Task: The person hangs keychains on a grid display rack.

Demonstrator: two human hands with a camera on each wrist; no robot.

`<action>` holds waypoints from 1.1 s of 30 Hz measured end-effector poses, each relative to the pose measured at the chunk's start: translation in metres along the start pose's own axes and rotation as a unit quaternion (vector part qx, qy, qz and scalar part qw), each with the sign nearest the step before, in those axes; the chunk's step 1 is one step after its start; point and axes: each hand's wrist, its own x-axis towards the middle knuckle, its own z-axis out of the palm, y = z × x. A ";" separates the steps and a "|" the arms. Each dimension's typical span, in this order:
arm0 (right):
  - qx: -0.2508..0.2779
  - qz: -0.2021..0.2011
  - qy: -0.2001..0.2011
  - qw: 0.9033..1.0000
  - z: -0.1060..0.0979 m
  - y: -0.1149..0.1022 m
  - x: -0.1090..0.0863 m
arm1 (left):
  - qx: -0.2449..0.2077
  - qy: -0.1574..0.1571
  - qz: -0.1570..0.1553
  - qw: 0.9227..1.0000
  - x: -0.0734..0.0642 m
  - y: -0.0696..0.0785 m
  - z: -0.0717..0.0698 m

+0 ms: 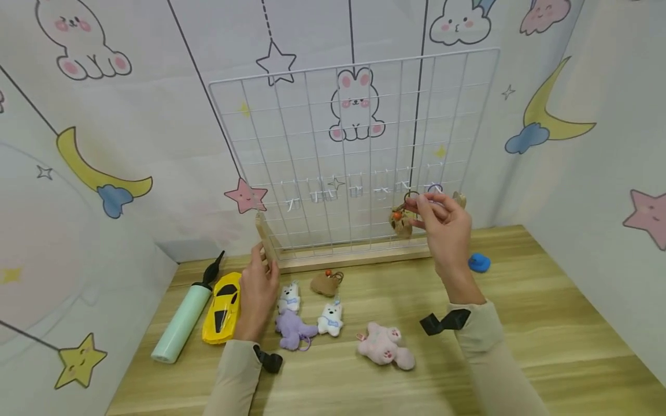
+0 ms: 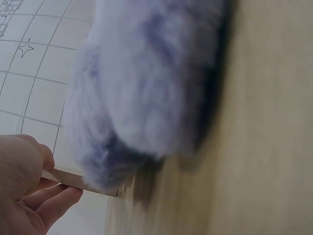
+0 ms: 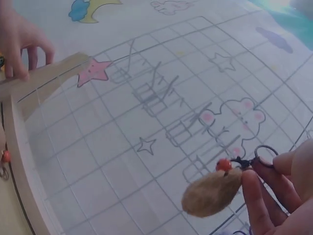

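High at the rack's right side, my right hand (image 1: 450, 228) pinches the dark ring (image 3: 266, 146) of a brown plush keychain (image 1: 400, 225) with an orange bead. The plush (image 3: 212, 193) dangles in front of the white wire grid (image 1: 306, 71). Several hooks with small white tags (image 1: 356, 190) stick out in a row across the grid. At the lower left, my left hand (image 1: 257, 292) grips the rack's wooden side foot (image 1: 266, 237), thumb on one side and fingers on the other. A purple plush (image 2: 146, 88) fills much of the left wrist view.
Before the wooden base (image 1: 359, 254) lie another brown plush (image 1: 326, 284), two white plush bears (image 1: 288, 297), the purple plush (image 1: 293, 329) and a pink plush (image 1: 382, 345). A yellow car (image 1: 222, 309) and green pump (image 1: 184, 323) lie left; a small blue toy (image 1: 479, 263) sits right.
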 end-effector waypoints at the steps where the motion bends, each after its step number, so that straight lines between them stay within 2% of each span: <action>1: 0.007 0.001 0.008 1.000 0.002 0.000 0.002 | -0.001 0.000 0.001 1.000 0.000 0.000 0.000; 5: 0.016 0.009 0.039 0.999 0.008 0.001 0.008 | -0.001 0.001 0.006 1.000 0.001 -0.002 0.002; 8: 0.002 0.006 0.053 0.999 0.010 0.004 0.010 | 0.004 0.003 0.010 1.000 0.000 -0.002 0.003; 13: -0.012 -0.001 0.060 0.998 0.012 0.009 0.011 | 0.010 0.006 0.010 1.000 0.000 -0.003 0.003; 16: -0.026 -0.006 0.048 0.998 0.011 0.010 0.011 | 0.009 0.006 0.010 1.000 0.000 -0.003 0.001; 23: -0.100 -0.022 -0.015 0.995 -0.010 0.009 0.000 | 0.017 0.008 0.014 1.000 0.001 -0.001 0.001; 27: -0.127 -0.011 -0.066 0.990 -0.026 0.013 -0.013 | 0.021 0.012 0.014 1.000 0.002 -0.001 0.001; 30: -0.172 -0.002 -0.128 0.977 -0.038 0.020 -0.026 | 0.021 0.010 0.013 1.000 0.002 -0.002 0.001; 33: -0.222 0.001 -0.204 0.953 -0.051 0.032 -0.039 | 0.020 0.012 0.016 1.000 0.002 -0.003 0.002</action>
